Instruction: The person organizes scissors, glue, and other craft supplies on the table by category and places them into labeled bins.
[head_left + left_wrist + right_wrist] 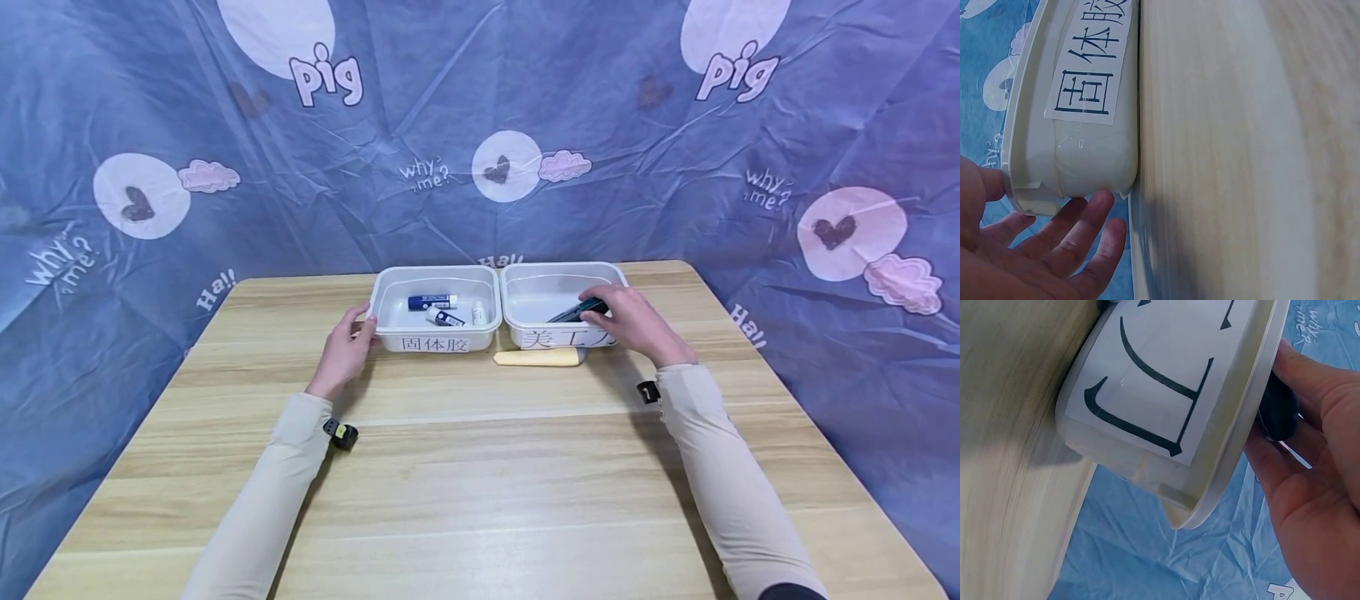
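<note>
My left hand (345,350) holds the left end of the left white plastic tub (1094,159), thumb over the rim and fingers against the outer wall. Inside that tub lie two blue glue sticks with white caps, one glue stick (432,302) behind the other, and a small white tube (479,313). Over the right tub (562,268), my right hand (626,315) pinches a dark green and black utility knife (577,311) between thumb and fingers. The knife slants down to the left into the tub. Its dark end (1280,409) shows at the rim in the right wrist view.
Both tubs stand side by side near the far edge of the wooden table (480,483), with printed paper labels (435,344) on their fronts. A pale yellow, tapered long object (538,357) lies before the right tub. Behind hangs a blue patterned cloth (420,217).
</note>
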Motion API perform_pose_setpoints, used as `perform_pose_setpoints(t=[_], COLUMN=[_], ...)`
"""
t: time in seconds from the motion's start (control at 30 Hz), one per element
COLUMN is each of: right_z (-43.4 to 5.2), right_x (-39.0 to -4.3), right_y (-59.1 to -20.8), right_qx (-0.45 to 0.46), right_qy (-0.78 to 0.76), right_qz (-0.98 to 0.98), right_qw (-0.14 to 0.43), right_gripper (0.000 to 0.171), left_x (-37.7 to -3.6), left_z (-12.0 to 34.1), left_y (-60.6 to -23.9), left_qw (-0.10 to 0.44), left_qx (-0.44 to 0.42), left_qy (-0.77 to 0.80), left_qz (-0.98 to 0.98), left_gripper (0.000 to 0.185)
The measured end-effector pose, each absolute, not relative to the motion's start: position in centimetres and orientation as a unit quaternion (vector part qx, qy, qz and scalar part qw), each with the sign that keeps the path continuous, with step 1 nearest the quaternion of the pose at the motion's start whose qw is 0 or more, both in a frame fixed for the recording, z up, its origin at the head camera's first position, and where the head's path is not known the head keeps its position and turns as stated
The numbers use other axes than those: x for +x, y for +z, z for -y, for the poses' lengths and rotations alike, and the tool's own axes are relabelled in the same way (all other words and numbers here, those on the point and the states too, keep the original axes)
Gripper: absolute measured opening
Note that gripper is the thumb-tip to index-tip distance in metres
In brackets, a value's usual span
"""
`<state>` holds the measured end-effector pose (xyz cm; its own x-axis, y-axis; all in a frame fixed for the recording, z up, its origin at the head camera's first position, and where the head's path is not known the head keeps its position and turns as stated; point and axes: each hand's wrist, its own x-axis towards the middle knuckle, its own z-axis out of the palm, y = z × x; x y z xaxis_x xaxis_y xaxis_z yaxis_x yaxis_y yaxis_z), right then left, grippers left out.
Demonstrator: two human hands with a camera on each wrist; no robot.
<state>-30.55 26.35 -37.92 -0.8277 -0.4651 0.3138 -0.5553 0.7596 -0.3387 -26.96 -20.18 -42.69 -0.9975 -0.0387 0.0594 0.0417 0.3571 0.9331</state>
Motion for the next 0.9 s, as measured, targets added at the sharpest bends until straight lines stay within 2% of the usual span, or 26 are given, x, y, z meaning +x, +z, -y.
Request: perform_pose_setpoints(t=[0.67, 0.9], right_z=[-26.04, -26.11], right_x=[-30.36, -30.19], right_y=[-37.97, -37.73], right_qx=[0.265, 0.251], right_qy=[0.23, 0.263], right_qz=[0.93, 0.926], right_qw=[0.112, 0.097], right_gripper=[0.027, 0.027], left_x=[-27.01, -26.93], left_z=[20.18, 20.16], left_y=[-43.04, -43.01], left_qw=[0.041, 0.044], left_qx=[-0.004, -0.006], left_qy=[-0.554, -0.558], left_qz=[0.832, 0.829], left_gripper=[0.053, 0.053])
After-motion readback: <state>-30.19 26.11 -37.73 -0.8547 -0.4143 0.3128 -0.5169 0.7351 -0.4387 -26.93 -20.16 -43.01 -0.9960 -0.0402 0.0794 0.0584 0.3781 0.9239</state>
